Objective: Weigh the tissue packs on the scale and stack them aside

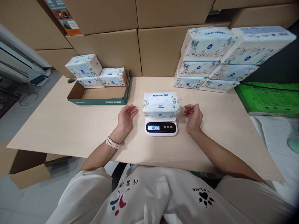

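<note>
A white shirt (149, 193) with small printed pictures is seen closest, by the near edge of a pale wooden table (58, 130). Below the table's left side, an open brown box (31, 179) is seen on the grey tiled floor (11, 202). On the table, a white scale (161, 133) is set down flat, and numbers are lit up on its little screen (154, 128).

The left hand (126, 118) is held half open beside the scale, with its fingers softly bent and nothing held. The right hand (194, 118) is held half open on the other side, its fingers bent more, and nothing is held there either. Between them, a tissue pack (161, 104) is laid on top of the scale, touched by neither hand.

Farther back on the left, three more packs (113, 77) are kept in a low green box (100, 101). On the right, six packs (207, 46) are piled in three rows. Past the table's right side, a bright green crate (268, 99) is seen. At the back, big brown boxes (156, 56) are stacked like a wall.
</note>
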Motion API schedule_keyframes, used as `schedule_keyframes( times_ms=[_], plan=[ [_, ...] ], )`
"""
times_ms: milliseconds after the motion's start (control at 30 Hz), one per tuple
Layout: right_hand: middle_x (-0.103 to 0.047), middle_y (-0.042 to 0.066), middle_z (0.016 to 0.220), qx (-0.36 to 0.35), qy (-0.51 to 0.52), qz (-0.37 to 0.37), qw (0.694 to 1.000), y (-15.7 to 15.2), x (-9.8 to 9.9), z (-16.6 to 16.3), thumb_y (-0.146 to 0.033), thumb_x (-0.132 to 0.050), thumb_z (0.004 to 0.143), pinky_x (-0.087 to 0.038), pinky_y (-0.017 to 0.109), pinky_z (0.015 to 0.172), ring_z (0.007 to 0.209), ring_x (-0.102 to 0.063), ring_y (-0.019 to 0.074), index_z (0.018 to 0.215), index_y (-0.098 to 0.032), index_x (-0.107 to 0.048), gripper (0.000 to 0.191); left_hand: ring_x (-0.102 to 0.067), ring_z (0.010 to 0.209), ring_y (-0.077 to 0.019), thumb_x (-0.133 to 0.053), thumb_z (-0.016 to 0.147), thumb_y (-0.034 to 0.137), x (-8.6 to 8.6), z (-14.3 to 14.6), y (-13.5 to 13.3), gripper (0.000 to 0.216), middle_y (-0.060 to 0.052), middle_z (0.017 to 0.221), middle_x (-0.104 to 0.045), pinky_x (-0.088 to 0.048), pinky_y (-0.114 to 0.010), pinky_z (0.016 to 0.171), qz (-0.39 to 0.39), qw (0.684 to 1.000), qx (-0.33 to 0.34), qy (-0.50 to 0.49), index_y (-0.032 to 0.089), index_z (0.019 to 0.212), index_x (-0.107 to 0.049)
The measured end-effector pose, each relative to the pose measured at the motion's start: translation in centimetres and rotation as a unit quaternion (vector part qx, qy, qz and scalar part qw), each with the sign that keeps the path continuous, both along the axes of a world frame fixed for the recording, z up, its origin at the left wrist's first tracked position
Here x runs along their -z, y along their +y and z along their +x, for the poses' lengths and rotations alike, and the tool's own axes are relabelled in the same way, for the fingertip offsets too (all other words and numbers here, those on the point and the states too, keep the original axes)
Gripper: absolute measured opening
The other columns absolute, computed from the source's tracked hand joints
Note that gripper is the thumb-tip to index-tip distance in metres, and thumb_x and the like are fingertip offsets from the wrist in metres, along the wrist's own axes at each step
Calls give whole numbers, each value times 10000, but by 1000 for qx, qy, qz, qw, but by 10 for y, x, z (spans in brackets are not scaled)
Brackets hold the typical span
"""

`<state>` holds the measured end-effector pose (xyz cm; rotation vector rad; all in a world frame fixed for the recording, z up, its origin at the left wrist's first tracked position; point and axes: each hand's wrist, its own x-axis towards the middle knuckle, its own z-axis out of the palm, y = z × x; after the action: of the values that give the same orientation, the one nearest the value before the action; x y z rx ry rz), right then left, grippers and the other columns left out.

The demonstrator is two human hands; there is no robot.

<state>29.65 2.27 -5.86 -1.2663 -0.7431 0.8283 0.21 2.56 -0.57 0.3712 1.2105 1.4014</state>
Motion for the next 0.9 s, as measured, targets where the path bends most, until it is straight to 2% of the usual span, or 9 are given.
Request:
schedule_keyframes(
  times_ms=[900],
  plan=[
    [-611, 10, 760, 0, -14, -12, 1000, 0, -2, -1, -858, -496, 913, -474, 310, 667, 698, -577, 154, 817, -218, -709, 681, -707, 877, -178, -643, 831, 336, 10, -4, 2, 173, -83, 946, -753, -551, -352, 1027, 19, 999, 15, 21, 180, 862, -711]
  ],
)
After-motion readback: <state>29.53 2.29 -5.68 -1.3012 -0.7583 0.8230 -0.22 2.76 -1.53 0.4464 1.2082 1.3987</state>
